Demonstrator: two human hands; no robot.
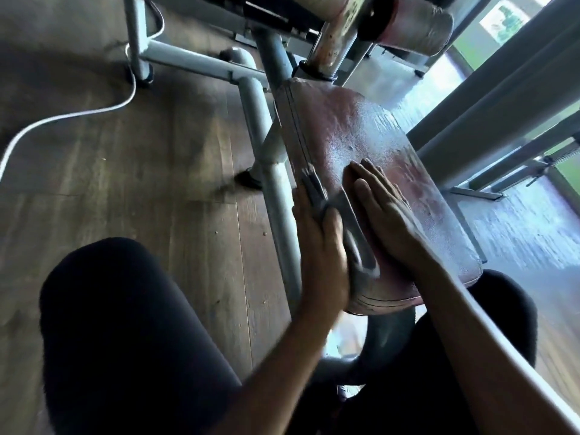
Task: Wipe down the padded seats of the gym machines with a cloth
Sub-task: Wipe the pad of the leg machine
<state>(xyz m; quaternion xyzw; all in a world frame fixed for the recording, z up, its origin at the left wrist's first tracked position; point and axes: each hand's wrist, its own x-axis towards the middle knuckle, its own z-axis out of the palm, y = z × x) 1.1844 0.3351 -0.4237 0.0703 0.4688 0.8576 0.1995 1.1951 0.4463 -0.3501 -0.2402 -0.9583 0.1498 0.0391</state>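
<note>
Reddish-brown vinyl seat pad (354, 127), worn, sits ctr-right on the machine, running diagonally across view. L to R: thin white cable (72, 116) curves over dark wood-plank floor (157, 152). Dark-trousered knee (119, 324) at lower left. Grey-painted steel frame tube (279, 208) runs beside pad's left edge. Left hand (320, 249) on that edge, thumb on top, fingers along the side, clamping crumpled grey cloth (357, 243) against pad. Right hand (383, 211) just beside cloth, flat on pad top, fingers straight & together, holding nothing. Cylindrical reddish foam roller (414, 23) upper right, apart from pad. Pale window-frame bars (502, 89) far right.
</note>
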